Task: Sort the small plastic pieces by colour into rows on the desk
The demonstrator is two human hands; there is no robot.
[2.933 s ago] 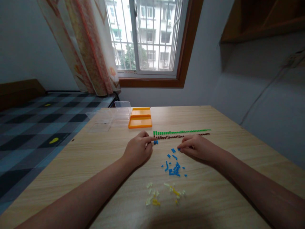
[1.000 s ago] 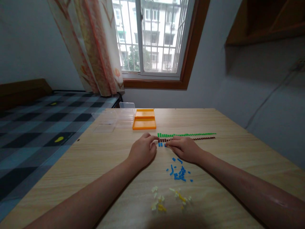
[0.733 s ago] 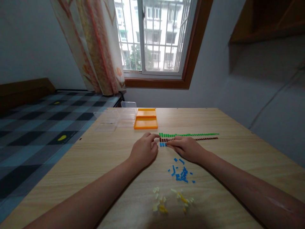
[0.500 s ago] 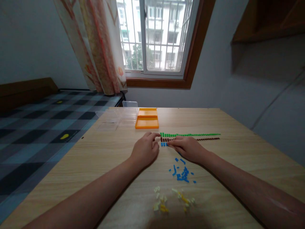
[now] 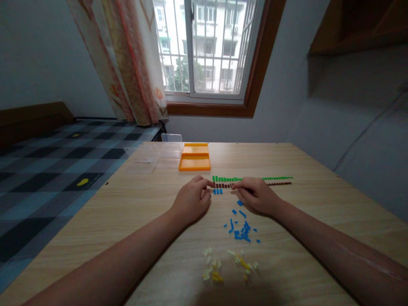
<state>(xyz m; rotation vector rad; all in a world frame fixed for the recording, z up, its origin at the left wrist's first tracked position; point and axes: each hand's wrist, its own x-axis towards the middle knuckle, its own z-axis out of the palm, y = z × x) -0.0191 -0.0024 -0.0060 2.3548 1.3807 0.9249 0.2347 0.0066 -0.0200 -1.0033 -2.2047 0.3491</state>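
Note:
My left hand (image 5: 193,199) rests on the table, index finger stretched to the left end of a row of small brown tiles (image 5: 222,185), thumb apart from it, nothing visible between them. My right hand (image 5: 259,195) is over the same row, index finger pointing left at the brown tiles and thumb a little below; I see nothing held. Part of the brown row is hidden under this hand. Behind runs a row of green tiles (image 5: 227,179), shrinking in size to the right. A short line of blue tiles (image 5: 217,191) lies in front, between the hands.
Loose blue tiles (image 5: 244,231) are scattered nearer me, one by my right hand. Closer still lie pale and yellow pieces (image 5: 217,277). An orange tray (image 5: 195,169) and clear plastic cases (image 5: 142,163) stand at the table's back left. A bed (image 5: 41,178) adjoins on the left.
My right hand has drawn away from the short blue line, moving right, and its fingertip is now by the brown row. My left hand stays at the rows' left end. The view has shifted slightly.

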